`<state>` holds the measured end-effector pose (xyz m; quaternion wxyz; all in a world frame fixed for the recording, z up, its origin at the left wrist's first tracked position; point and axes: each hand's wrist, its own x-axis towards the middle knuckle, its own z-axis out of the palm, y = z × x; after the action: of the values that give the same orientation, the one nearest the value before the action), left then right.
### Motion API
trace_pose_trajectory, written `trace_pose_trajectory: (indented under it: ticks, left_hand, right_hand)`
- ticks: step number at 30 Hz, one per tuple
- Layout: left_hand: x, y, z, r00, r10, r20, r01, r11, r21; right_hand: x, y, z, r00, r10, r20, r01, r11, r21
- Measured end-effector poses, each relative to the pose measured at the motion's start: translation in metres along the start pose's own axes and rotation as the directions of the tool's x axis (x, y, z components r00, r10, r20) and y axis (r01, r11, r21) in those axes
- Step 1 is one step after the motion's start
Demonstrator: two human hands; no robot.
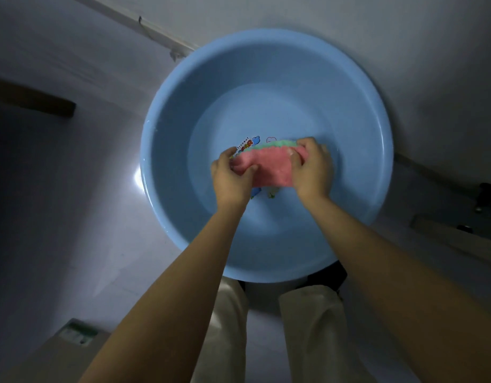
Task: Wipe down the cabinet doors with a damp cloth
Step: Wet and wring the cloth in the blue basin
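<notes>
A pink cloth [270, 167] with a green edge is stretched between both of my hands, low inside a round blue basin [167, 111] that holds shallow water. My left hand [232, 176] grips the cloth's left end. My right hand [312, 167] grips its right end. A colourful printed picture on the basin's bottom is partly hidden under the cloth. No cabinet door shows in this view.
The basin stands on a pale tiled floor, close to a grey wall behind it. My legs in light trousers [310, 327] are just in front of the basin. A cardboard box [56, 352] lies at lower left, and wooden boards [460, 239] lie at right.
</notes>
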<state>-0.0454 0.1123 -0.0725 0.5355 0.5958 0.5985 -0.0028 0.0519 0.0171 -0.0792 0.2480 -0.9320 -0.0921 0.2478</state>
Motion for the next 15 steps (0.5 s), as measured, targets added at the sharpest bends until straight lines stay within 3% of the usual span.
trace_pose_trajectory:
  ticks: [3,4,7,9,11,13,15]
  left_hand:
    - [0.011,-0.010,0.005,0.999,-0.035,0.018,0.032,0.985,0.172]
    - [0.014,-0.014,0.005,0.996,-0.089,0.017,0.084,0.978,0.190]
    - [0.014,-0.018,0.005,0.980,-0.199,-0.004,0.198,0.975,0.097]
    - [0.010,-0.015,0.009,0.967,-0.252,0.021,0.253,0.962,-0.101]
    - [0.002,-0.004,0.011,0.936,-0.331,0.120,0.352,0.876,-0.330]
    - [-0.003,0.009,0.007,0.893,-0.380,0.243,0.449,0.799,-0.400]
    - [-0.005,0.019,0.002,0.871,-0.342,0.352,0.471,0.784,-0.404]
  right_hand:
    - [-0.003,0.006,0.020,0.961,-0.238,0.140,0.259,0.953,-0.156]
    - [-0.002,0.010,0.023,0.960,-0.213,0.183,0.250,0.946,-0.209]
    - [0.004,0.010,0.022,0.979,0.202,0.027,-0.188,0.948,-0.256]
    - [-0.004,-0.004,0.025,0.962,0.269,0.042,-0.268,0.963,-0.015]
    - [-0.024,-0.029,0.028,0.975,0.191,0.116,-0.216,0.937,0.275]
    - [-0.047,-0.053,0.023,0.971,0.181,0.155,-0.232,0.872,0.430]
    - [-0.060,-0.067,0.016,0.972,0.183,0.151,-0.235,0.825,0.515]
